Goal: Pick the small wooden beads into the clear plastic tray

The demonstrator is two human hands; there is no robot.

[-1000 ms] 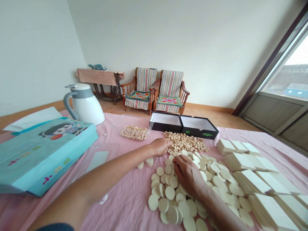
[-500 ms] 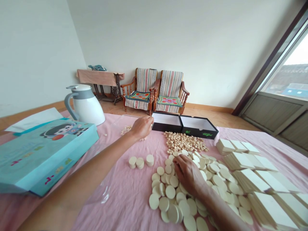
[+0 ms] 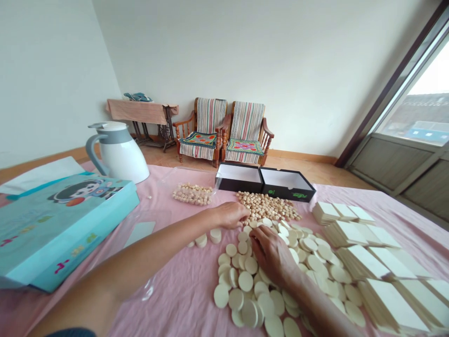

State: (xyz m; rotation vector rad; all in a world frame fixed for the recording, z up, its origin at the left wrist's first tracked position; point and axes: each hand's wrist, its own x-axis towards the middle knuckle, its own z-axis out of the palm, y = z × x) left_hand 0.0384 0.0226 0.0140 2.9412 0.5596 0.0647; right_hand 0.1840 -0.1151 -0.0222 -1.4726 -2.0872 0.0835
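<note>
Your clear plastic tray (image 3: 189, 175) at eleven o'clock holds some wooden beads (image 3: 192, 194); a bead heap (image 3: 270, 206) remains at one. Your left hand (image 3: 234, 215) and right hand (image 3: 271, 250) curl, pinching unclear.

The pink cloth (image 3: 182, 281) bears beads (image 3: 268, 206), discs (image 3: 245, 281), stacked tiles (image 3: 369, 262), open black boxes (image 3: 282, 191), a jug (image 3: 124, 159) and a turquoise box (image 3: 75, 213).

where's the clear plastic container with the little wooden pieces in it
In the head view, the clear plastic container sits left of centre on the pink cloth, between the white jug and the black boxes.
</note>
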